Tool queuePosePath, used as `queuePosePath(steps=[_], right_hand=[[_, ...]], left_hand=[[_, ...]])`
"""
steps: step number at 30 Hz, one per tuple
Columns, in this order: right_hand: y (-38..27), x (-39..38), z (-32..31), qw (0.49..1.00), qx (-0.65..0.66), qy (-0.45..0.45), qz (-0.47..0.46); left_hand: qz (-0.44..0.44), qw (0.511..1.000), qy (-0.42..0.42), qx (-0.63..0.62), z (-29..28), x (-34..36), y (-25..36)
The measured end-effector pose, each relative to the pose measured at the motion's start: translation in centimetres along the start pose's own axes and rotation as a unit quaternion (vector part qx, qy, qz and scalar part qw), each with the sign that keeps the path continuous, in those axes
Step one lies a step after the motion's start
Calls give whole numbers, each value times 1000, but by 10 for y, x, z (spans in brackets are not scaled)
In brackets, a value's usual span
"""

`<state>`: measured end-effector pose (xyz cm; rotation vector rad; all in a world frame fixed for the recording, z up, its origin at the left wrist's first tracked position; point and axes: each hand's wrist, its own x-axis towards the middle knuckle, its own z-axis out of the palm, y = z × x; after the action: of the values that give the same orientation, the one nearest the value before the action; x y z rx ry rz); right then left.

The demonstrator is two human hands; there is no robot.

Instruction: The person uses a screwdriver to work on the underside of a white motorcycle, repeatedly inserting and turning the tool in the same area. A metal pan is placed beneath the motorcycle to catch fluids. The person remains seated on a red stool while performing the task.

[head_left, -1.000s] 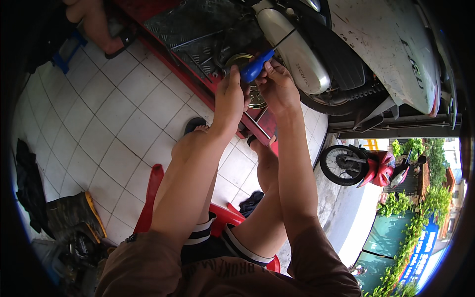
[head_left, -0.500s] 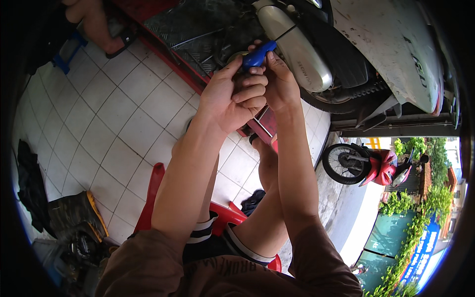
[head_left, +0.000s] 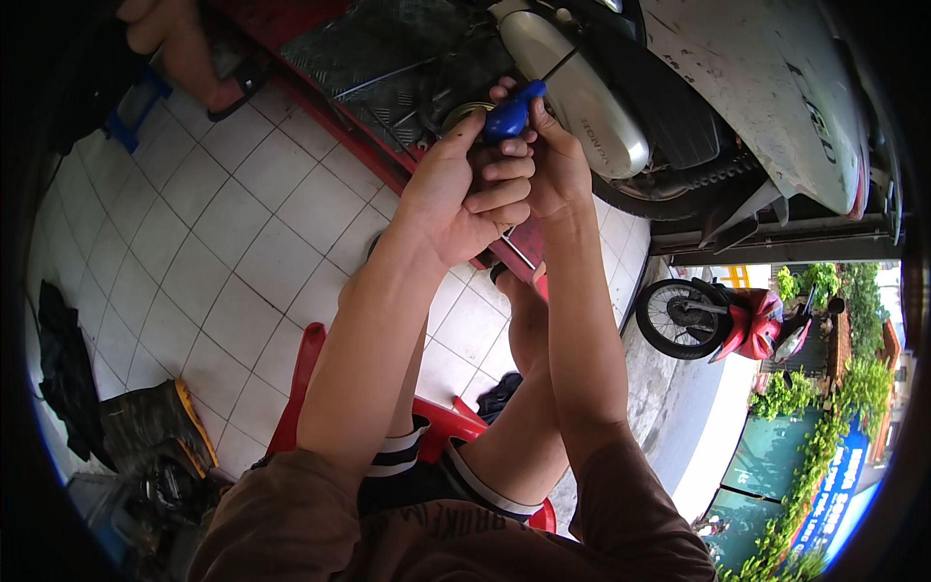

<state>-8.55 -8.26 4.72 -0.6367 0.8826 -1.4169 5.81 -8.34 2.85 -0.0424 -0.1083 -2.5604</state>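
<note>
A screwdriver with a blue handle [head_left: 506, 118] is held up in front of me, its dark thin shaft slanting up and right across the motorbike's silver side cover [head_left: 593, 114]. My left hand [head_left: 464, 189] grips the handle's lower end between thumb and curled fingers. Close against it, my right hand [head_left: 560, 167] has its thumb and fingers around the upper part of the handle. The shaft's tip shows near the cover; I cannot tell whether it touches anything.
The motorbike with its grey body panel [head_left: 756, 78] stands by a red-edged metal platform [head_left: 320, 141]. Metal rods and tools lie on that platform. A red stool [head_left: 436, 427] is under me. At left, a person's leg [head_left: 189, 63] is near a blue stool [head_left: 121, 131]. Another red motorbike [head_left: 747, 325] stands outside.
The blue handle has turned a little, and its shaft points slightly more upward. Both hands stay closed on the screwdriver. The whole view has shifted slightly.
</note>
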Motion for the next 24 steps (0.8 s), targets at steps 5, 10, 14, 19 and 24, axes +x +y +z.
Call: queuePosePath(steps=[5, 10, 14, 19, 24], right_hand=[[-1, 4, -5, 999, -12, 29, -31], [2, 5, 1, 999, 22, 31, -15], [-4, 1, 9, 999, 52, -14, 7], [-2, 5, -8, 998, 53, -34, -2], [5, 7, -1, 998, 30, 43, -34]], left_hand=[[82, 943, 167, 275, 9, -1, -1], [306, 751, 198, 551, 9, -1, -6], [172, 931, 144, 288, 10, -3, -3], [16, 989, 59, 138, -2, -7, 9], [271, 784, 179, 530, 2, 0, -3]])
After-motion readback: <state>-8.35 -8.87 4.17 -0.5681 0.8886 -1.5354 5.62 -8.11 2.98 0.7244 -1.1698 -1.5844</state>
